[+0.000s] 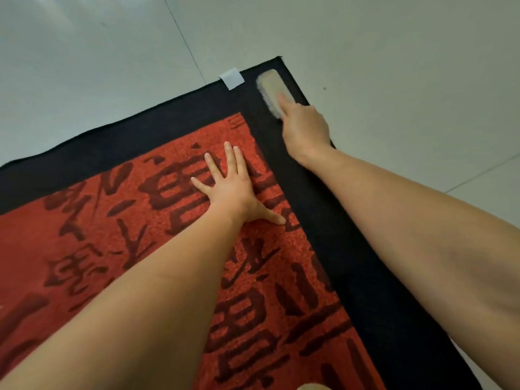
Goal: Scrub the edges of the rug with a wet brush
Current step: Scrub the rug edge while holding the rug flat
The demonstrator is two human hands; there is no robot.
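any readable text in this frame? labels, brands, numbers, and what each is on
Nothing can be quoted with confidence.
Rug: large dark characters woven into the red centre, seen at an angle, stylised and partly covered by the left hand and forearm; not legible.
White tag at the rug's far edge: looks blank, no print visible.
Brush gripped by the right hand: no brand or marking visible.

Pale tiled floor (394, 46) bearing a red rug (118, 243) with black border; white label (231, 78) projects from the rug's far edge.
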